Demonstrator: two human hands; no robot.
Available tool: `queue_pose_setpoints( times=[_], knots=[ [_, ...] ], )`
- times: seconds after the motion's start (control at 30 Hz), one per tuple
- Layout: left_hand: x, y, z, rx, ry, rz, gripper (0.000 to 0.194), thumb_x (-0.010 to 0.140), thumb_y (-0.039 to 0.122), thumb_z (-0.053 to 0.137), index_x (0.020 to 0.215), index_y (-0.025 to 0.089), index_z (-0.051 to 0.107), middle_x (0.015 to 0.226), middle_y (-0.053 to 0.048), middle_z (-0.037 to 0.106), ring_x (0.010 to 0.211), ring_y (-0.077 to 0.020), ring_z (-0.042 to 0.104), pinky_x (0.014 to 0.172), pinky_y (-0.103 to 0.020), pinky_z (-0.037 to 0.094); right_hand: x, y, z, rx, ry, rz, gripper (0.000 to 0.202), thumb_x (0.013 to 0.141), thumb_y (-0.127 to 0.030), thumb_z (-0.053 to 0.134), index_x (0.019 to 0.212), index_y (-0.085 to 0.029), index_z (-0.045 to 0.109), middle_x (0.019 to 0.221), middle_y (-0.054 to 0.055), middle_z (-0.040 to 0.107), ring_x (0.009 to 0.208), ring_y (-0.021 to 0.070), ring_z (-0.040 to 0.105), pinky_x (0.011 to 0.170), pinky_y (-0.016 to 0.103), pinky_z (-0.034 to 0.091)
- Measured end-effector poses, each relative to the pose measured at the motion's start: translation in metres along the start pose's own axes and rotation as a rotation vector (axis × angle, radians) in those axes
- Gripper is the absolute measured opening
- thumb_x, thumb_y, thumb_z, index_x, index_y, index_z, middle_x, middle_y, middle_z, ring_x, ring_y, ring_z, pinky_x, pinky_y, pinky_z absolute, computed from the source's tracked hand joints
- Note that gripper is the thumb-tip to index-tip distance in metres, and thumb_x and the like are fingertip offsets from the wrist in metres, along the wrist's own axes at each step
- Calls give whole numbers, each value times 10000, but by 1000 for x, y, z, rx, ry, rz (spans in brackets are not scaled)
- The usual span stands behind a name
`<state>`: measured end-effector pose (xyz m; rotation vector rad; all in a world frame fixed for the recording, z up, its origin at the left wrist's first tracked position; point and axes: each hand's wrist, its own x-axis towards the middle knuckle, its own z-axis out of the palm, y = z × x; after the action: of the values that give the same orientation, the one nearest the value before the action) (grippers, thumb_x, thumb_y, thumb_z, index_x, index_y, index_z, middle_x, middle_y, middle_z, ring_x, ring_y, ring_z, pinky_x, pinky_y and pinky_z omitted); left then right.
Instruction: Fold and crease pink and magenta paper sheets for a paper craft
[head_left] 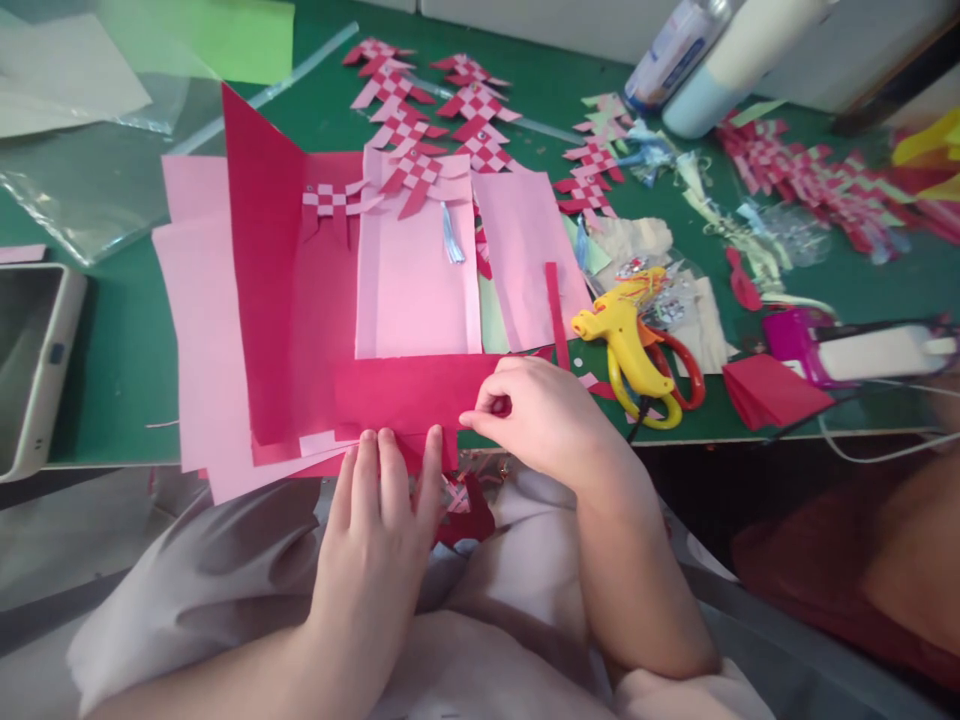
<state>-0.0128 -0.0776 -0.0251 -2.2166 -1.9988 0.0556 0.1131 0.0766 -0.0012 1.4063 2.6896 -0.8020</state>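
Left fingers (388, 480) lay slightly apart, red paper (409, 388) beneath — right fingers (487, 425) curled at its end; whether clamped, could not tell.

The green surface (124, 370) carries a phone in a pale case (30, 370) at left, a clear plastic bag (112, 180), and pink sheets (199, 300) overhanging the near edge. Chains of checkered paper fish (394, 90) lie toward the back, near a spray can (673, 55) and a pale bottle (739, 70). Folded red paper (772, 390) rests at right, near a purple object (793, 345).
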Motion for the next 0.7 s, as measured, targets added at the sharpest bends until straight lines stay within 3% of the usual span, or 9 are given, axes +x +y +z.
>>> queue_pose_setpoints(
  times=[0.13, 0.27, 0.43, 0.7],
  knots=[
    [-5, -8, -2, 16, 9, -11, 699, 868, 278, 597, 1440, 21, 287, 1233, -314, 514, 1168, -419, 547, 876, -499, 535, 0, 0, 0, 27, -11, 8, 199, 772, -293, 717, 605, -202, 662, 695, -6, 618, 678, 134, 558, 643, 277, 378],
    [-8, -16, -3, -2, -13, -81, 657, 901, 310, 537, 1445, 42, 286, 1208, -287, 525, 1170, -401, 543, 854, -488, 541, 0, 0, 0, 44, -12, 14, 195, 763, -286, 724, 600, -203, 659, 700, -11, 624, 671, 133, 558, 646, 276, 384],
    [-6, -23, -6, -19, 1, -69, 588, 879, 284, 566, 1354, -30, 418, 1178, -297, 530, 1135, -413, 547, 899, -521, 506, 0, -2, 1, 47, -1, 15, 202, 764, -288, 726, 595, -201, 656, 692, -14, 622, 652, 127, 553, 634, 272, 376],
    [-5, -12, 2, -60, 30, 20, 589, 875, 241, 559, 1333, -95, 404, 1206, -296, 551, 1153, -389, 537, 935, -497, 499, 0, -10, 7, 37, 4, 10, 236, 776, -292, 717, 582, -186, 632, 688, -3, 604, 702, 137, 547, 663, 273, 375]
  ],
)
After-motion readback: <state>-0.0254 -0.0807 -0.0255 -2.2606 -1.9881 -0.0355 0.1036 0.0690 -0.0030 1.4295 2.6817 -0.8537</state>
